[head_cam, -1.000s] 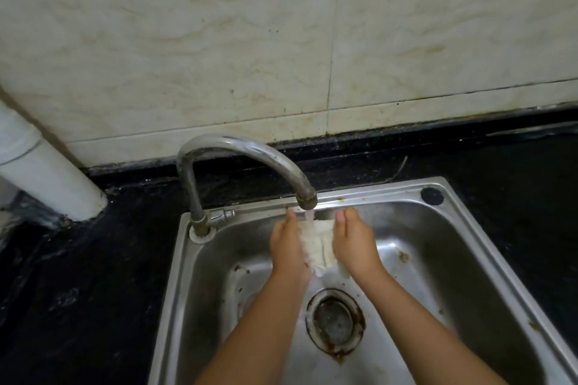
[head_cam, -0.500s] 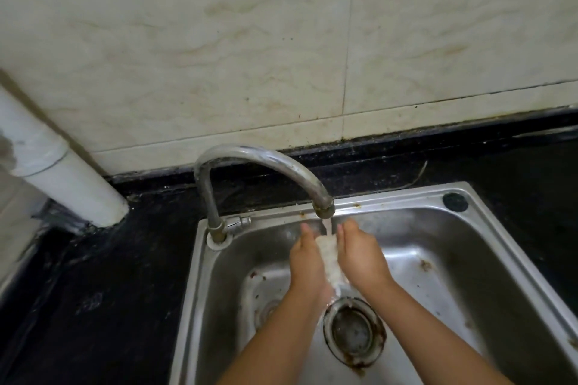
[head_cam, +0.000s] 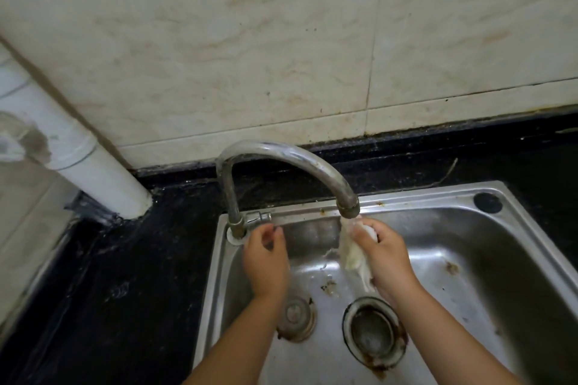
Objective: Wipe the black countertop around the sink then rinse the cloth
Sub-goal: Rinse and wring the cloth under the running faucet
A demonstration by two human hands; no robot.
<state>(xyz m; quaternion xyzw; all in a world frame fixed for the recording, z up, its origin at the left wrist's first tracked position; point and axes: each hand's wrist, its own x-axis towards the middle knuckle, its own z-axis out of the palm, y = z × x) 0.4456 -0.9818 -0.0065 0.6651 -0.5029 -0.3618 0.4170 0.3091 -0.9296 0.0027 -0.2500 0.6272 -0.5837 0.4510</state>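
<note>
Cloth hung bunched in my right hand, gripped just under the tap spout over the sink. My left hand, fingers loosely curled and holding nothing, reached near the tap lever.

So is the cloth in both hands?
No, only the right hand grips the cloth under the tap; the left hand is near the handle.

White cloth, black countertop, silver sink.
</note>
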